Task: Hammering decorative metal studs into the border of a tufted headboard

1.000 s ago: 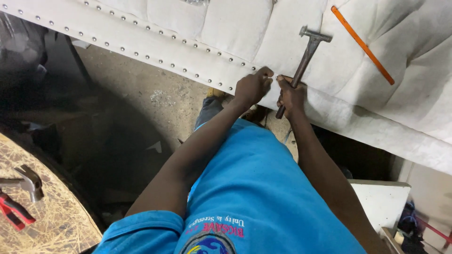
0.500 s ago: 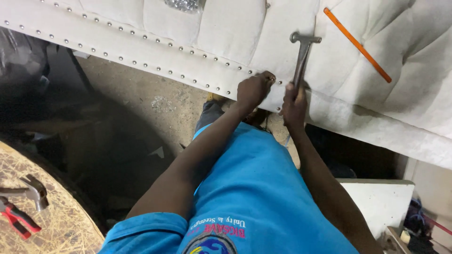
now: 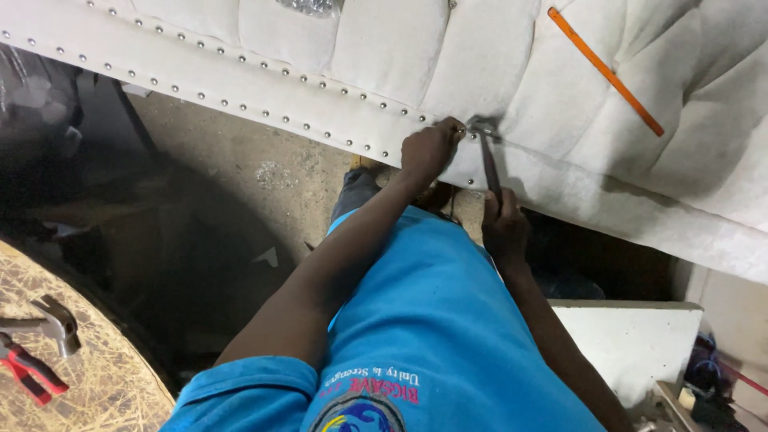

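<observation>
A white tufted upholstered panel point(image 3: 496, 72) fills the top of the view, slanting down from the upper left corner to the right edge. Along its lower border runs a band of fabric studded with a row of round metal nail heads point(image 3: 240, 88). That row reaches from the panel's left end up to about the middle of the border. To the right of the hands the border shows only one or two heads just below the hammer, and the rest of the band toward the right edge is bare, so, judging by this, roughly the left half of the trim is nailed and the right half is left to do.

An orange pencil-like stick point(image 3: 606, 70) lies on the panel near its upper right corner, well apart from the hands.

The right hand point(image 3: 504, 228) is closed around the lower end of a hammer point(image 3: 486, 152), whose head sits against the border right at the end of the stud row. The left hand point(image 3: 432, 148) rests on the border just beside the hammer head, fingers pinched together as if around a nail, though the nail itself is too small to make out.

At the lower left, on a chipboard surface point(image 3: 96, 384), lie a second hammer point(image 3: 48, 320) and red-handled pliers point(image 3: 28, 370).
</observation>
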